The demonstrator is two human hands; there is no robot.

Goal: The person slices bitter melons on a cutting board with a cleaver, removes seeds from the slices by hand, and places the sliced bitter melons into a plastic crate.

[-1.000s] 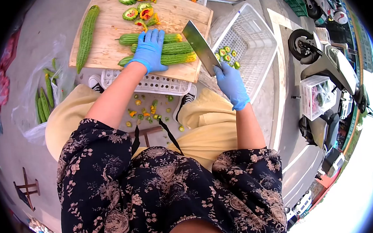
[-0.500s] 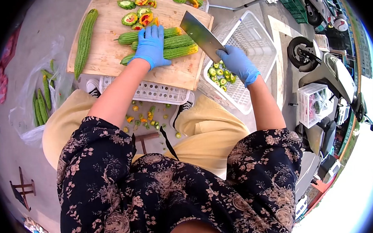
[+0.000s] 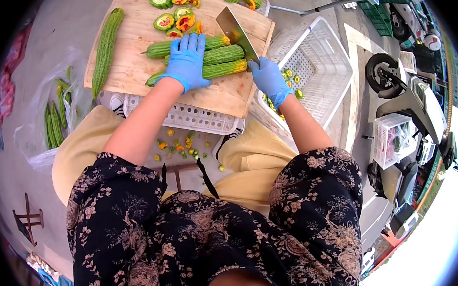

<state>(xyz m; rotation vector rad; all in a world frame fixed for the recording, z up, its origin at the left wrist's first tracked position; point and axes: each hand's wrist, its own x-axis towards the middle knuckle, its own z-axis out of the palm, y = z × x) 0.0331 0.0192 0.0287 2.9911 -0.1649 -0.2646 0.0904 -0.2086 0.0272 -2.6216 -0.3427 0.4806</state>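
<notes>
My left hand (image 3: 186, 66), in a blue glove, lies across several green bitter melons (image 3: 224, 54) and holds them side by side on the wooden cutting board (image 3: 132, 54). Their yellowish ends point right. My right hand (image 3: 270, 81), gloved too, is closed round a cleaver (image 3: 237, 35), its handle hidden in the grip. The broad blade stands tilted right beside the melon ends; whether it touches them I cannot tell. One whole bitter melon (image 3: 107, 52) rests at the board's left edge. Cut bitter melon pieces (image 3: 164, 22) with red and orange insides lie above my left hand.
A white plastic basket (image 3: 333, 47) with cut ends stands right of the board. Another perforated crate (image 3: 177, 110) is under it. Scraps (image 3: 179, 146) litter the floor between my feet. A clear bag (image 3: 31, 131) with bitter melons lies left; a scooter (image 3: 418, 100) stands right.
My right hand has brought the cleaver left and down from over the basket to the melon ends. The left hand keeps its place on the melons. The view has shifted slightly.
</notes>
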